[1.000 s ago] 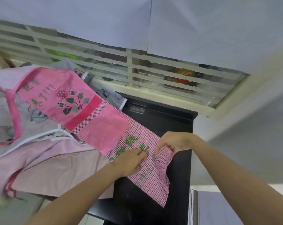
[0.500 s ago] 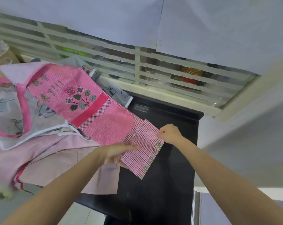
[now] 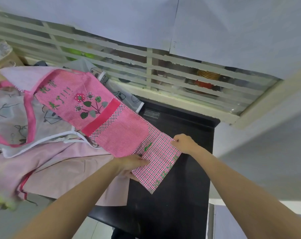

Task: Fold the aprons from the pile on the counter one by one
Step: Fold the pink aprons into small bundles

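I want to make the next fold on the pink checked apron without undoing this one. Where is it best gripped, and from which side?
Likely at the doubled checked end, pinching both layers at its two corners. Come from the near, right side over the black counter, where that end lies flat and open. The right hand already pinches the far corner; the left hand pins the near edge.

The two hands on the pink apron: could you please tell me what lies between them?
In the head view, only the apron's folded checked end lies between the left hand and the right hand.
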Tool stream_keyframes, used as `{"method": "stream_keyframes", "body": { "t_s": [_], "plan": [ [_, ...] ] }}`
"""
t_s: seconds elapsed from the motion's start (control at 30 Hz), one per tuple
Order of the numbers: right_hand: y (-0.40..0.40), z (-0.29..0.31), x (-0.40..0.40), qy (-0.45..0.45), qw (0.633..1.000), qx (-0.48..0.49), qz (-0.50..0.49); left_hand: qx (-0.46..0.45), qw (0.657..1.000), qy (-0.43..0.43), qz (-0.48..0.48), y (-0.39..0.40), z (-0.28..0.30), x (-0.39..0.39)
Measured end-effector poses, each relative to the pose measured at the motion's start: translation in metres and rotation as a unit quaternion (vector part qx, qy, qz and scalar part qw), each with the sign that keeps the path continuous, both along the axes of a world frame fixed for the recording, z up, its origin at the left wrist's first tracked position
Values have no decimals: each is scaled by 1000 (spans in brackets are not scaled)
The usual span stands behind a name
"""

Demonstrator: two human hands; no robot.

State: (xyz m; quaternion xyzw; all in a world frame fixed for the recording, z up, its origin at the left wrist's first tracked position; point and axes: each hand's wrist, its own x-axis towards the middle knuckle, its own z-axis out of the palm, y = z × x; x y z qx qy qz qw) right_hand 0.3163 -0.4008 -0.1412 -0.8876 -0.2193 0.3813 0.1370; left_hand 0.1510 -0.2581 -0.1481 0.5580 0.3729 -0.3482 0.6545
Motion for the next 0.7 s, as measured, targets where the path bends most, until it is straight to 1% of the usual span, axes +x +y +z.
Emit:
{"method": "stream_keyframes", "body": {
  "t_s": [0.07, 0.1, 0.13, 0.17, 0.23, 0.27, 0.33, 0.43, 0.5, 0.53, 0.6, 0.63, 0.7],
  "plan": [
    [-2, -1, -1, -28, 999, -15, -1, 36, 999, -22, -13, -1, 1, 1],
    [-2, -1, -2, -39, 999, -24, 4, 70, 996, -38, -27, -3, 3, 3],
    [-3, 0, -4, -48, 998, -30, 11, 129, 988, -65, -54, -5, 3, 4],
    [-2, 1, -5, -52, 998, -33, 20, 208, 969, -97, -90, -6, 3, 6],
    [0, 0, -8, -63, 997, -41, 33, 362, 908, -146, -151, -9, 2, 9],
    [1, 0, -10, -69, 996, -46, 36, 410, 882, -160, -167, -10, 0, 10],
    [4, 0, -12, -83, 994, -57, 47, 462, 845, -177, -202, -9, -5, 7],
    [7, -3, -15, -94, 991, -61, 71, 532, 787, -154, -273, -8, -9, 1],
    [9, -4, -16, -101, 989, -69, 83, 578, 746, -147, -297, -12, -6, -2],
    [10, -5, -17, -103, 988, -74, 86, 596, 731, -151, -297, -16, -4, -3],
    [10, -6, -17, -109, 987, -79, 89, 627, 704, -184, -279, -25, -4, -5],
    [10, -6, -17, -113, 986, -82, 91, 642, 683, -205, -281, -29, -6, -7],
    [10, -6, -17, -119, 985, -86, 94, 647, 655, -235, -312, -36, -12, -10]
  ]
}}
